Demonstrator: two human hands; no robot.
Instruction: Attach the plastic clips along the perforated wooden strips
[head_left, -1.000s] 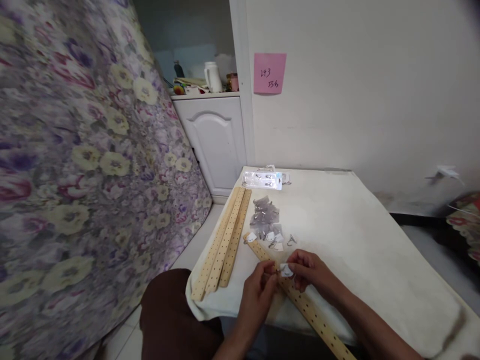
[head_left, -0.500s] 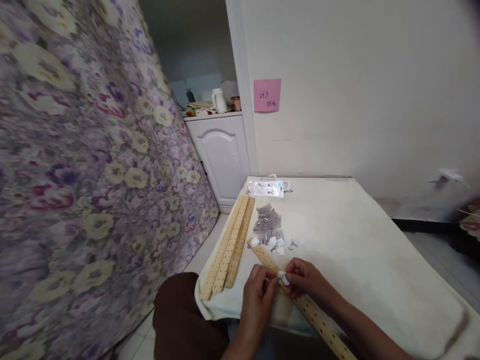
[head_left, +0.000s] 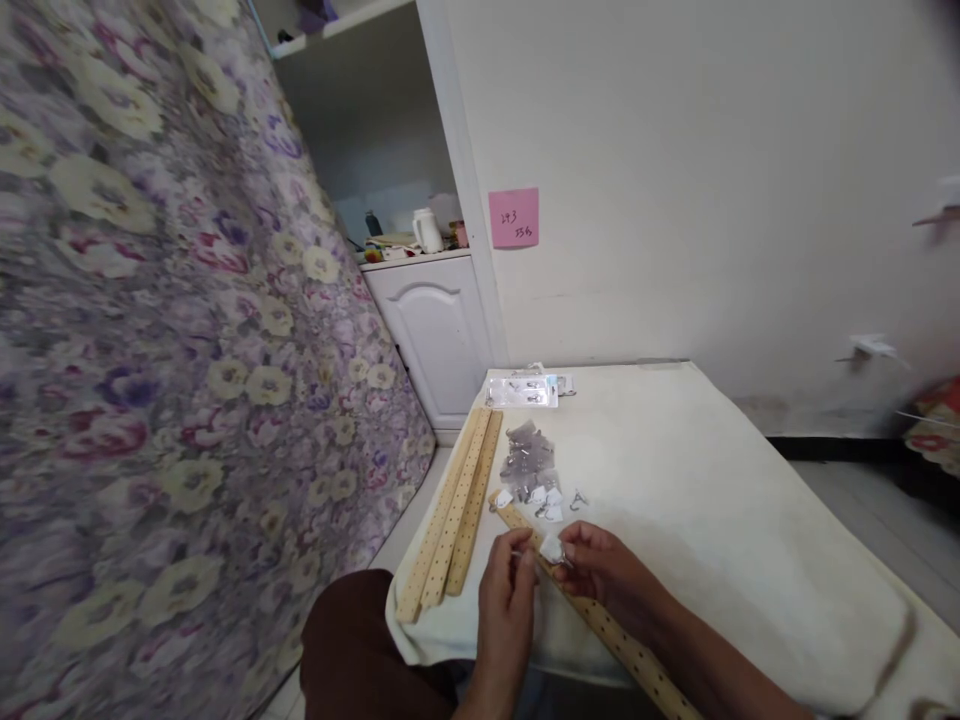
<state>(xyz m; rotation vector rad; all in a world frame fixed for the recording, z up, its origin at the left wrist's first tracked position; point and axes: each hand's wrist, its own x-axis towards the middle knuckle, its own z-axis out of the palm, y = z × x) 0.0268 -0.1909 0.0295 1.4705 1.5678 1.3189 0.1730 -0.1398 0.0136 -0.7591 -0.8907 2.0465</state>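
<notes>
In the head view my right hand (head_left: 607, 568) pinches a small metal hook with a white tag (head_left: 553, 549). Its exact shape is partly covered by my fingers. My left hand (head_left: 507, 585) is just left of the tag, its thumb and forefinger nearly together around a tiny shiny bit too small to name. A perforated wooden strip (head_left: 626, 645) runs diagonally beneath both hands. At its far end lies another white-tagged hook (head_left: 503, 497). More white-tagged hooks (head_left: 551, 508) and a bare metal hook (head_left: 577, 499) rest beyond my hands.
Several perforated wooden strips (head_left: 454, 515) lie along the table's left side. Small grey plastic packets (head_left: 529, 460) are heaped beside them. A clear package (head_left: 523, 390) is at the far edge. The cloth-covered table (head_left: 712, 500) meets the wall; a floral curtain (head_left: 187, 380) hangs left.
My hands have drawn apart slightly. The tagged hook has moved left, away from my left fingertips, and its white tag now faces up. The camera view has tilted up a little.
</notes>
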